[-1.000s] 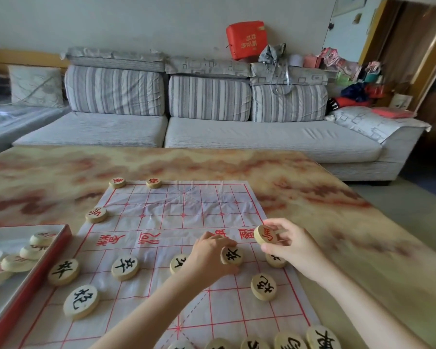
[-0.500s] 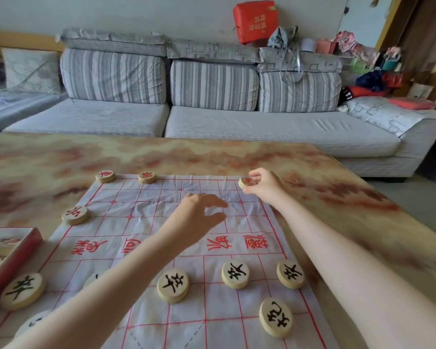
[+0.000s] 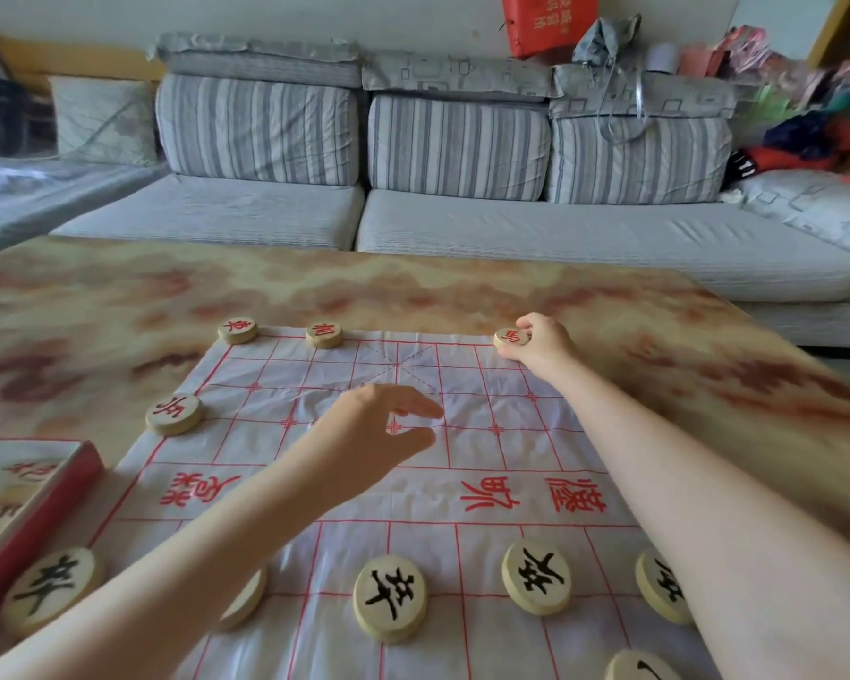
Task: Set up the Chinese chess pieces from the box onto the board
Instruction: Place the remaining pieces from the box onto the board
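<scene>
Right hand [image 3: 541, 346]: a red piece [image 3: 511, 337] is pinched between thumb and fingertips at the far right corner of the board [image 3: 511, 449]. The piece appears to be down on the cloth, but it has not been released.

Left hand [image 3: 379, 434]: nothing is held. The fingers are loosely spread, and the hand is poised over the far half of the board.

Change against one second earlier: the red piece is now carried from mid-board, by the river lettering, out to the far row. The left hand is now lifted off the black piece [image 3: 537, 583] it was seating in the near pawn row.

Judgement: that black placement is done, and the red back row is being filled. Three reds [image 3: 324, 335] are already stood on the far side. More pieces are left in the box [image 3: 60, 488], at the left on the surface [image 3: 413, 292], so the setup is taken as well short of finished.
</scene>
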A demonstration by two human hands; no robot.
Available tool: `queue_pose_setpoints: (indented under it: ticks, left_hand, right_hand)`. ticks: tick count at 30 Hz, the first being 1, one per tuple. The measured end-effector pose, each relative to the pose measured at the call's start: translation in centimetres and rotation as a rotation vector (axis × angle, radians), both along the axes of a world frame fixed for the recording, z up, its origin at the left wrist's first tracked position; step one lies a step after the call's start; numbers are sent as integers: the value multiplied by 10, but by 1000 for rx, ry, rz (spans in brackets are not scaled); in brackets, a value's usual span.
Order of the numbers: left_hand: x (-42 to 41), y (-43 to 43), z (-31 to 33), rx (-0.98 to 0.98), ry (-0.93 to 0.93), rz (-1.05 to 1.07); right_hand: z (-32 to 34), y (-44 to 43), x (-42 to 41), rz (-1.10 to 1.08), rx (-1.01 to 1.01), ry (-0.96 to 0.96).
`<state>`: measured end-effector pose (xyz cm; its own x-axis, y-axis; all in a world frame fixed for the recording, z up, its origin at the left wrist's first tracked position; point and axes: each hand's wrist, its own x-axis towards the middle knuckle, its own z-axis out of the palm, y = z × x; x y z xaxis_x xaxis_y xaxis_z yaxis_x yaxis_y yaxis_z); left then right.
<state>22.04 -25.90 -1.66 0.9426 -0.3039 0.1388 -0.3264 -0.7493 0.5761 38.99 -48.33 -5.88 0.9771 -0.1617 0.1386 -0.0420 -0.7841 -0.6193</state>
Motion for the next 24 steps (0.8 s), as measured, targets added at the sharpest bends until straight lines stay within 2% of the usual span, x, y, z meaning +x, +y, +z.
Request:
queue_pose_setpoints:
  ticks: [5,8,14,19,24]
  left_hand:
    - [-3,15,-1,-38,-4,10]
    - [-11,26,2,-57,-13,21]
    - [-33,61,15,-97,-39,92]
    - [-64,111,22,-121,-21,217]
    - [-101,178,19,-73,-29,417]
  right_hand:
    - [8,11,-31,-21,-140,-120]
    - [17,31,-63,89,-127,-148]
    - [46,87,-141,424,51,12]
    - [63,143,-197,636,77,109]
    - [67,199,-230,759,85,141]
